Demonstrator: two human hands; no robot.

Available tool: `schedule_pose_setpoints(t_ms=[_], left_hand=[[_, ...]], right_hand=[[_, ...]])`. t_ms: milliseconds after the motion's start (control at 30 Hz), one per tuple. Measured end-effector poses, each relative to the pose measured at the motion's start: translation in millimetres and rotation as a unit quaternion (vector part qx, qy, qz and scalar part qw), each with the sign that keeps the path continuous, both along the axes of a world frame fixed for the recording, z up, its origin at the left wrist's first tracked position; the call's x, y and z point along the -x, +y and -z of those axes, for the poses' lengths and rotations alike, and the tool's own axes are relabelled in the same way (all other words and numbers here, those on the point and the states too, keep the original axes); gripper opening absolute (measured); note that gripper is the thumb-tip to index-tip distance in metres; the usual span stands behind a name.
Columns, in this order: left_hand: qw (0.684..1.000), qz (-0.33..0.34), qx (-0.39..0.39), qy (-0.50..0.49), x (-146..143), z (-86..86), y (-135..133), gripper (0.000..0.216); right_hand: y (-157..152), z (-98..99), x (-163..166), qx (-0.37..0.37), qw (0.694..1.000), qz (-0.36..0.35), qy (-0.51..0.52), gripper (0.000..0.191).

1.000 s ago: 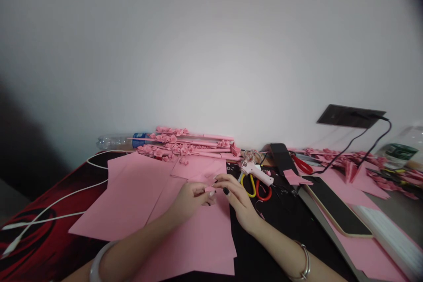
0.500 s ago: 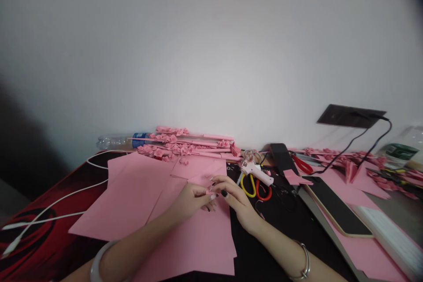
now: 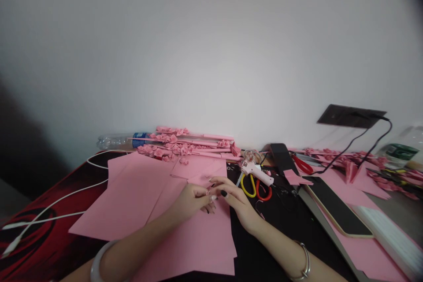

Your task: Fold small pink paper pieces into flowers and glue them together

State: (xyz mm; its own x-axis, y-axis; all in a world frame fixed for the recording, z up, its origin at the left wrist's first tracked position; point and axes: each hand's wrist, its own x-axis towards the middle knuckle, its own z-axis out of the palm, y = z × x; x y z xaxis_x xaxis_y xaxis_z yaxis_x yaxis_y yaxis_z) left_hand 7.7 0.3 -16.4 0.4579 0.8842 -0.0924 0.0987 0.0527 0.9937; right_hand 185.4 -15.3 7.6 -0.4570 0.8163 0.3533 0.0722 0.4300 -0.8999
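Observation:
Above the pink paper sheets (image 3: 198,242), my left hand (image 3: 193,200) pinches a small piece of folded pink paper (image 3: 208,192) between thumb and fingertips. My right hand (image 3: 238,202) meets it from the other side, its thumb and curled fingers closed at the same piece. Most of that piece is hidden by the fingers, so its full shape does not show. Behind the hands lies a row of pink paper flowers (image 3: 172,145) on rolled stems. Close to the right hand are a white glue gun (image 3: 254,170) and scissors with a yellow handle (image 3: 249,188).
A plastic bottle (image 3: 115,142) lies against the wall at the left, with white cables (image 3: 59,200) below it. To the right are a red handle (image 3: 264,192), a phone (image 3: 339,207), a white keyboard (image 3: 390,233) and more pink flowers. Black cords hang from a wall socket (image 3: 346,116).
My fingers have shifted slightly around the small pink paper piece, with the right fingertips now a little lower. Everything else on the table stays where it was.

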Motion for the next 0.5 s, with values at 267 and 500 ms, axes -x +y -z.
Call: schedule_pose_setpoints(t_ms=[267, 500], left_hand=[[0.997, 0.007, 0.067, -0.026, 2.5, -13.7, -3.0, 0.032], [0.995, 0.031, 0.069, -0.059, 3.3, -12.1, -2.2, 0.025]], right_hand=[[-0.1, 0.4, -1.0, -0.022, 1.0, -0.01, -0.001, 0.04], [0.6, 2.0, -1.6, -0.045, 0.999, 0.011, -0.026, 0.043]])
